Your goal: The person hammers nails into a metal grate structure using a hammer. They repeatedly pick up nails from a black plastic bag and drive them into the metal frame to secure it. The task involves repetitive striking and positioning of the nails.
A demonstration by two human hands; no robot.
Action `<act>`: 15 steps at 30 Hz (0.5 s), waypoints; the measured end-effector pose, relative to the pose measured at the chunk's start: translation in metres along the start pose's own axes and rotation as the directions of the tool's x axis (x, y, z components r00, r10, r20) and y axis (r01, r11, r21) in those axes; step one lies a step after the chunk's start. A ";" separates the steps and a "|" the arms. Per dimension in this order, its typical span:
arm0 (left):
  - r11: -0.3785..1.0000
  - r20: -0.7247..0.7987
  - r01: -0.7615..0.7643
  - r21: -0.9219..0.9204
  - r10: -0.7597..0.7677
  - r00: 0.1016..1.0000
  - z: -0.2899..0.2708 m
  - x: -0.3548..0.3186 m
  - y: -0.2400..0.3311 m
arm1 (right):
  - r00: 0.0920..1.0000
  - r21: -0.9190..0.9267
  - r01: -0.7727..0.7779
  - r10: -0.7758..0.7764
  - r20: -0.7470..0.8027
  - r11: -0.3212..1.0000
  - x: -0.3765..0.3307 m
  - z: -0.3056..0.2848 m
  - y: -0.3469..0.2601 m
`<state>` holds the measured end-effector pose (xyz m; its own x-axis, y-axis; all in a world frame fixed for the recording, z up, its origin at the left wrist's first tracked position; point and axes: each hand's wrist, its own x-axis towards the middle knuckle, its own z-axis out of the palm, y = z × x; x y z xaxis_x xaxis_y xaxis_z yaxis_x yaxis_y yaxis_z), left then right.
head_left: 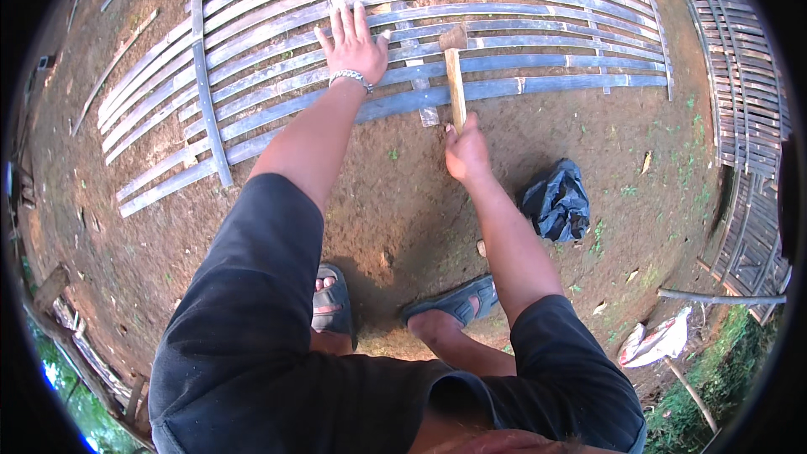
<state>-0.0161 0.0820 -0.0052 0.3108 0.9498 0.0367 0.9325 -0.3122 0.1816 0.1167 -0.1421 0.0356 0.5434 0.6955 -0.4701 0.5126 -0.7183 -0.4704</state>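
Observation:
A lattice of long split bamboo slats [538,63] lies on the ground in front of me, joined by crosspieces such as the bamboo strip [206,101] at its left. My left hand [357,52], with a chain bracelet at the wrist, rests spread and open on the slats. Closed round the lower end of a wooden handle, my right hand [467,151] grips a hammer [456,84]. Its handle points away from me and its head is over the slats, right of my left hand. Whether the head touches them I cannot tell.
A black plastic bag [558,202] sits on the dirt right of my right forearm. Bamboo fencing [744,59] runs along the right side. A white sack [657,340] lies at the lower right near a pole [723,297]. Loose sticks [113,71] lie at the left.

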 end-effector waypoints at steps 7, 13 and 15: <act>0.987 0.204 -0.087 0.138 0.058 0.977 -0.015 -0.005 0.009 | 0.999 -0.012 -0.021 0.022 0.044 1.000 -0.004 -0.013 0.001; 0.990 0.210 -0.087 0.114 0.062 0.976 -0.015 -0.005 0.006 | 0.971 0.085 0.214 -0.202 -0.130 0.973 -0.023 -0.031 -0.031; 0.988 0.223 -0.085 0.129 0.055 0.973 -0.016 -0.004 0.005 | 0.963 0.049 0.250 -0.243 -0.117 0.967 -0.025 -0.037 -0.039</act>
<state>-0.0154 0.0767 0.0109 0.3949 0.9022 -0.1737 0.9184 -0.3925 0.0492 0.1073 -0.1323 0.0930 0.4766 0.8426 -0.2507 0.5990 -0.5199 -0.6090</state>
